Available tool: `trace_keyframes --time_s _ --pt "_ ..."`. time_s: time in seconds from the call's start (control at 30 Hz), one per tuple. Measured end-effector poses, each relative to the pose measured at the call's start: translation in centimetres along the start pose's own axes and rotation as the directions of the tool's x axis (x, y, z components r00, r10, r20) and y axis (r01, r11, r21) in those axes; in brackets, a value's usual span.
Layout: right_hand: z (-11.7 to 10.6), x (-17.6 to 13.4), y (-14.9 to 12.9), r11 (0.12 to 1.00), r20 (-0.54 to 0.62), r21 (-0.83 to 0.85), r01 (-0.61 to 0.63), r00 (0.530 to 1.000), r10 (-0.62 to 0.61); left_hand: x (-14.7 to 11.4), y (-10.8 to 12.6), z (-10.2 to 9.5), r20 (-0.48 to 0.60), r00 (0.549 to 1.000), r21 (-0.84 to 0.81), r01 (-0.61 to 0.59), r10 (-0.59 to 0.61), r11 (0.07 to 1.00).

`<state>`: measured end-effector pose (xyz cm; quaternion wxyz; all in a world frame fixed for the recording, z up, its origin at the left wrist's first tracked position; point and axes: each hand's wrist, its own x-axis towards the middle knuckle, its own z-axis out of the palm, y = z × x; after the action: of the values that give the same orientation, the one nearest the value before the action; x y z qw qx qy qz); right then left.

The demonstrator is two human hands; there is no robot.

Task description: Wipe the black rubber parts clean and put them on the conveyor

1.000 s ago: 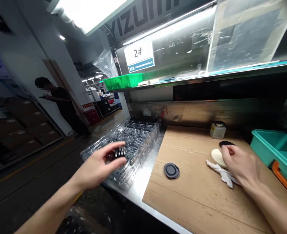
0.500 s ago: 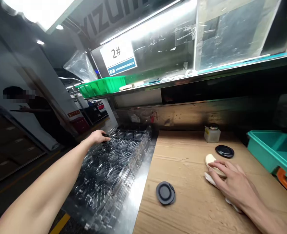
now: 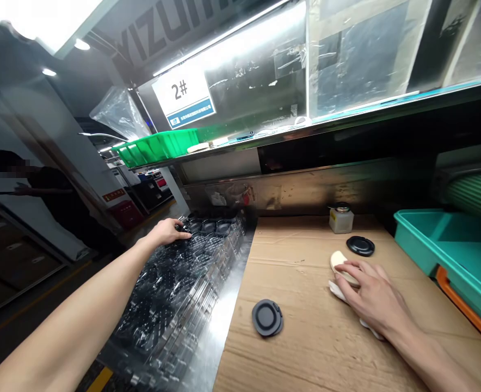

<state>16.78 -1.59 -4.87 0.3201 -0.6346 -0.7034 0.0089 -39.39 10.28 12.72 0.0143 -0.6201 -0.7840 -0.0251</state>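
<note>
My left hand (image 3: 167,232) reaches to the far left corner of a clear plastic compartment tray (image 3: 171,288). Its thumb and fingers are closed around a black lid (image 3: 179,227), mostly hidden by the hand and hard to separate from the tray. Black round lids (image 3: 208,227) sit in the tray's far row. My right hand (image 3: 369,291) rests on the cardboard, its fingers curled over a cream oval sponge (image 3: 338,260). A white cloth (image 3: 338,291) lies beneath that hand. A grey round lid with a tab (image 3: 267,317) lies between the hands, and a glossy black lid (image 3: 360,246) beyond the right one.
Cardboard (image 3: 297,337) covers the bench. A small dark-capped bottle (image 3: 341,219) stands at the back. On the right is a teal bin (image 3: 422,239) with an orange handle (image 3: 461,305). A green bin (image 3: 159,148) sits on the shelf above. Another person (image 3: 53,190) stands far left.
The camera view has turned slightly right, shifting the scene leftward. My left hand has moved a little over the tray's corner. My right hand keeps its place on the sponge.
</note>
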Motion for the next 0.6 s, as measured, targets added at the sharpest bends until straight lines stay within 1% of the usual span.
trace_keyframes --time_s 0.13,0.23,0.3,0.4,0.53,0.6 --pt "0.0 0.1 -0.1 1.000 0.006 0.001 -0.008 1.000 0.008 -0.9 1.3 -0.6 -0.012 1.000 0.007 -0.018 0.018 1.000" --pt "-0.1 0.1 -0.2 1.000 0.010 0.010 -0.013 1.000 0.013 -2.0 3.1 -0.9 -0.022 0.997 -0.024 -0.081 0.081 0.996" --pt "-0.2 0.1 -0.4 1.000 0.013 0.017 -0.014 1.000 0.014 -2.8 4.4 -0.8 -0.011 0.993 -0.050 -0.119 0.119 0.992" --pt "-0.4 0.2 -0.6 1.000 0.012 0.025 -0.019 1.000 0.018 -3.9 6.1 -0.7 0.000 0.991 -0.071 -0.133 0.133 0.989" --pt "-0.7 0.2 -0.9 0.999 0.011 0.033 -0.023 1.000 0.023 -4.7 8.0 -1.0 -0.053 0.988 -0.101 -0.152 0.147 0.983" --pt "-0.8 0.2 -1.0 0.999 0.013 0.031 -0.026 1.000 0.026 -5.0 9.0 -1.0 -0.062 0.986 -0.100 -0.161 0.155 0.982"
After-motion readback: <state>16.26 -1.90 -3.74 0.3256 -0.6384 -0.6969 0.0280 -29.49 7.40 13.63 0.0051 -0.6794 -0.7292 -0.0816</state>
